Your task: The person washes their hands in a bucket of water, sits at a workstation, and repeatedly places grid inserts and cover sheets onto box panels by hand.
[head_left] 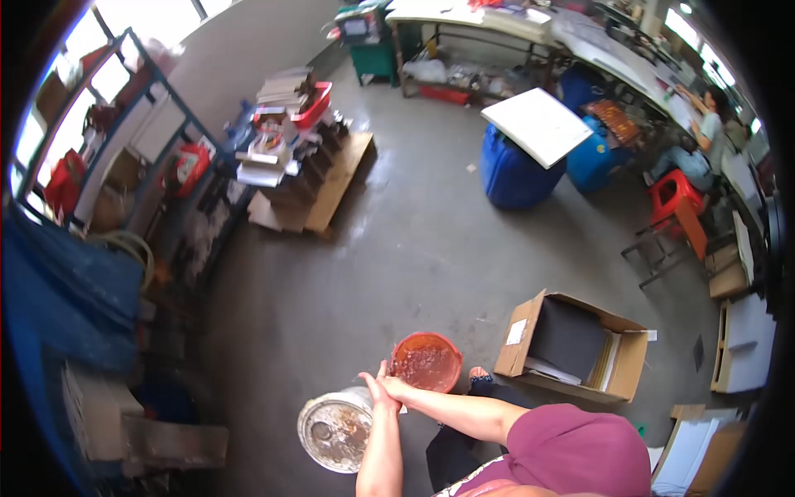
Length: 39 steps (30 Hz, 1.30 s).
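Observation:
My left hand [377, 388] reaches up from the bottom of the view, with its thumb and a finger stretched out and apart. Against it lies my right hand [395, 387], palm to palm, its fingers partly hidden by the left. Nothing shows between the two. Just beyond them stands a red bucket [451, 356] with frothy, reddish-looking liquid inside. Below and to the left of my hands is a pale bucket [323, 427] with a stained, dirty round top.
An open cardboard box [517, 344] holding dark sheets stands right of my foot. Stacked goods rest on a wooden pallet [348, 182]. A blue drum [513, 178] carries a white board [542, 124]. Shelving [178, 108] lines the left; a person [704, 132] sits far right near a red stool [671, 195].

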Each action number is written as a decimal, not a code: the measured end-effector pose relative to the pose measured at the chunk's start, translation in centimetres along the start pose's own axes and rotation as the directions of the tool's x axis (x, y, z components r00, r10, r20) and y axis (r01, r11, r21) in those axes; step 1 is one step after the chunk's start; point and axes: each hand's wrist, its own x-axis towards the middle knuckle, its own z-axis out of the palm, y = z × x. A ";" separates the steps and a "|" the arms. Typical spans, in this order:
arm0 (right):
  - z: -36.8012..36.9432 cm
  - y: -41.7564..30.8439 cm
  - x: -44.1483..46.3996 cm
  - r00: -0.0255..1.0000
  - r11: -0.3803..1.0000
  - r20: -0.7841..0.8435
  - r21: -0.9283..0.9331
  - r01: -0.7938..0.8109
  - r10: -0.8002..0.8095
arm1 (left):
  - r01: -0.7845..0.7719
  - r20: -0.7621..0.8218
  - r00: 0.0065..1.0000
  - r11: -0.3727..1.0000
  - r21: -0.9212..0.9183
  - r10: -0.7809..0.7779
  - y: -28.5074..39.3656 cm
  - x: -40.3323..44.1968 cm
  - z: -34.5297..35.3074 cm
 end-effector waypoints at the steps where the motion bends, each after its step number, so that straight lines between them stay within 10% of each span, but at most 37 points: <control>1: -1.7 -2.6 -1.7 1.000 0.999 0.017 0.036 0.010 -0.010 | -0.043 -0.025 0.999 0.997 0.060 0.045 1.0 -1.7 1.3; 6: -8.6 -14.2 -9.4 1.000 0.999 0.010 0.031 0.027 -0.027 | -0.258 -0.057 0.962 0.956 0.137 0.268 5.5 -10.0 10.9; 7: -9.4 -16.2 -10.8 1.000 1.000 0.024 0.014 0.015 -0.015 | -0.305 0.329 0.906 0.949 0.075 0.265 7.0 -7.8 9.2; 9: -11.3 -18.8 -11.8 0.970 0.990 0.239 0.144 0.006 -0.041 | -0.219 0.934 0.336 0.974 -0.052 0.125 10.4 -5.6 8.2; 11: -12.6 -19.5 -10.9 0.961 0.954 0.222 0.281 0.101 -0.167 | -0.382 0.599 0.755 0.921 0.071 0.267 10.4 -4.7 11.1; 13: -15.8 -20.4 -7.5 0.951 0.908 0.180 0.384 0.166 -0.250 | -0.432 0.069 0.901 0.866 0.251 0.429 9.8 -7.1 17.9; 14: -18.0 -20.8 -5.5 0.947 0.890 0.175 0.422 0.174 -0.268 | -0.276 0.094 0.958 0.960 0.044 0.271 9.9 -9.1 22.0; 15: -19.7 -21.4 -4.1 0.943 0.874 0.164 0.447 0.191 -0.291 | -0.079 0.082 0.971 0.626 -0.776 0.225 11.6 -7.0 22.1; 18: -23.1 -22.8 -1.6 0.920 0.827 0.030 0.451 0.336 -0.391 | -0.202 0.212 0.951 0.971 -0.124 0.225 15.2 -4.7 30.8; 23: -38.8 -29.8 9.8 0.910 0.734 0.120 0.637 0.235 -0.396 | -0.095 -0.233 0.937 0.830 0.550 0.262 18.3 -0.9 54.3; 26: -44.4 -30.6 19.9 0.894 0.553 -0.064 0.765 0.330 -0.444 | -0.206 0.109 0.977 0.942 0.265 0.183 18.3 9.3 56.6; 28: -52.7 -31.9 13.8 0.769 0.591 -0.217 0.527 0.610 -0.601 | -0.174 0.121 0.981 0.959 0.225 0.150 22.6 14.5 59.2; 35: -68.9 -39.8 14.0 0.796 0.753 -0.301 0.270 0.600 -0.526 | -0.139 0.115 0.987 0.960 0.243 0.114 26.8 24.2 70.2; 37: -71.6 -41.7 21.6 0.872 0.590 -0.347 0.643 0.489 -0.344 | -0.146 0.111 0.986 0.959 0.244 0.122 27.1 26.8 73.5; 39: -72.3 -44.0 25.5 0.676 0.638 -0.636 0.355 0.683 -0.370 | -0.162 0.114 0.984 0.954 0.254 0.137 29.2 29.9 76.2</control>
